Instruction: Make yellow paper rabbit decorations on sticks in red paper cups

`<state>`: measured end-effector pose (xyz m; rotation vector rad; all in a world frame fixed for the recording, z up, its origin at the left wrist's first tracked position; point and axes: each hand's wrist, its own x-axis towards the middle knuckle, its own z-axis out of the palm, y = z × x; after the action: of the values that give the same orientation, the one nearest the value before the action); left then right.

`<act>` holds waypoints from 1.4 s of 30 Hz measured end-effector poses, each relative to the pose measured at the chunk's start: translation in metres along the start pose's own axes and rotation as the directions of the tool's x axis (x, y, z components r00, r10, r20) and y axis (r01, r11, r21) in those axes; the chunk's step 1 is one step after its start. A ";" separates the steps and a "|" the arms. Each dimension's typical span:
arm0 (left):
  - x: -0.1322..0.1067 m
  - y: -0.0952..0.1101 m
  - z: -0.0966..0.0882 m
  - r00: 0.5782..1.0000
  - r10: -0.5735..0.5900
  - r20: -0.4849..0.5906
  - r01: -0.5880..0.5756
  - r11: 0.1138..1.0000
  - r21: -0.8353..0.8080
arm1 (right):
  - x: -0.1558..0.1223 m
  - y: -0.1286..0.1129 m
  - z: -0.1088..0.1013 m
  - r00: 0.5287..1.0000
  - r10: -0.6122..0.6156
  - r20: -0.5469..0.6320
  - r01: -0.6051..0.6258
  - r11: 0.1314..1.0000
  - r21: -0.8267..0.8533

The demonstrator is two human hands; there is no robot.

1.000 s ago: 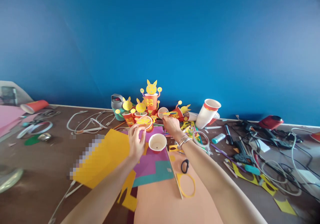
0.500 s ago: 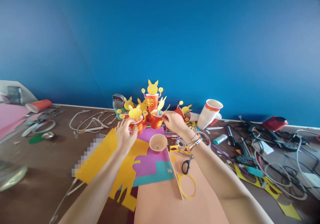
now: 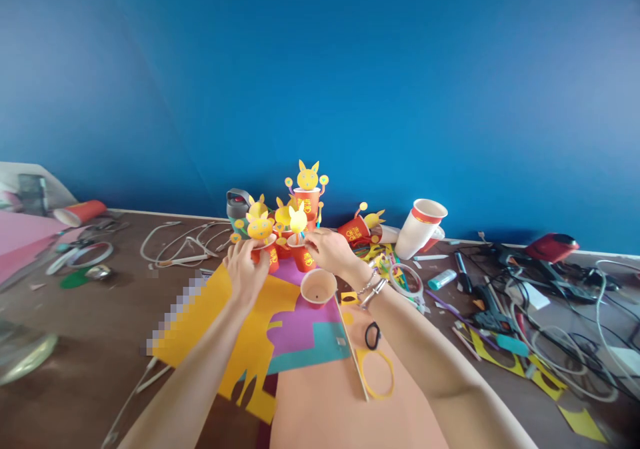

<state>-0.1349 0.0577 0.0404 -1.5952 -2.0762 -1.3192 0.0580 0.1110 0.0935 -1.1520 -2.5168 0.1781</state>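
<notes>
My left hand (image 3: pixel 246 263) is closed around a red paper cup (image 3: pixel 273 259) with a yellow paper animal head (image 3: pixel 261 226) standing above its rim. My right hand (image 3: pixel 330 249) pinches the rim area of a second red paper cup (image 3: pixel 302 258), and a paler eared head (image 3: pixel 298 219) rises from it. Its fingertips are partly hidden. Just in front stands an open paper cup (image 3: pixel 319 287). Behind both hands, another decorated red cup (image 3: pixel 307 200) is raised above the others, with a yellow head and round paws.
A decorated cup (image 3: pixel 353 231) lies on its side at right, near stacked white cups (image 3: pixel 421 230). Yellow cut paper (image 3: pixel 200 332) and scissors (image 3: pixel 372 335) lie in front. Glue guns (image 3: pixel 493 315) and tangled cables cover the right side. A grey bottle (image 3: pixel 237 207) stands behind.
My right hand has moved left and slightly down with its cup, bringing it closer to the left one. The head on that cup now faces me more. My left hand has shifted slightly left.
</notes>
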 end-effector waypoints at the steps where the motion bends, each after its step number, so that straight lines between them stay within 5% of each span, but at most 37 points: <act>1: 0.000 0.000 0.000 1.000 0.002 -0.007 -0.002 1.000 -0.005 | -0.002 0.001 -0.001 1.000 0.003 -0.010 -0.003 1.000 0.002; 5: -0.003 0.001 0.002 0.999 0.028 -0.026 -0.029 0.999 -0.027 | -0.014 0.015 -0.014 0.995 0.031 -0.090 -0.029 0.999 0.027; 10: -0.004 0.003 0.001 0.996 0.040 -0.081 -0.044 0.998 -0.051 | -0.019 0.053 -0.041 0.947 0.208 -0.243 -0.206 0.978 0.035; 14: 0.000 0.008 -0.005 0.994 0.019 -0.105 -0.026 0.997 -0.071 | -0.009 0.072 -0.034 0.887 0.320 -0.331 -0.329 0.944 0.032; 21: 0.018 0.012 -0.026 0.983 0.010 -0.185 -0.037 0.989 -0.146 | 0.010 0.076 0.001 0.919 0.357 -0.169 -0.373 0.925 -0.070; 26: 0.061 0.006 -0.031 0.972 0.044 -0.229 -0.077 0.987 -0.138 | 0.017 0.079 0.009 0.922 0.356 -0.154 -0.370 0.926 -0.077; 34: 0.137 0.009 -0.001 0.994 0.099 0.039 -0.098 0.995 -0.018 | 0.017 0.078 0.012 0.938 0.319 -0.133 -0.332 0.939 -0.088; 40: 0.145 0.009 0.015 0.987 0.151 -0.055 -0.151 0.989 -0.001 | 0.016 0.076 0.018 0.948 0.304 -0.097 -0.313 0.945 -0.096; 42: 0.145 0.007 0.019 0.983 0.184 -0.005 -0.184 0.983 0.015 | 0.016 0.076 0.019 0.948 0.305 -0.095 -0.313 0.945 -0.093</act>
<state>-0.1789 0.1689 0.1243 -1.7268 -1.8780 -1.2408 0.0945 0.1734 0.0601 -1.5636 -2.2870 0.0755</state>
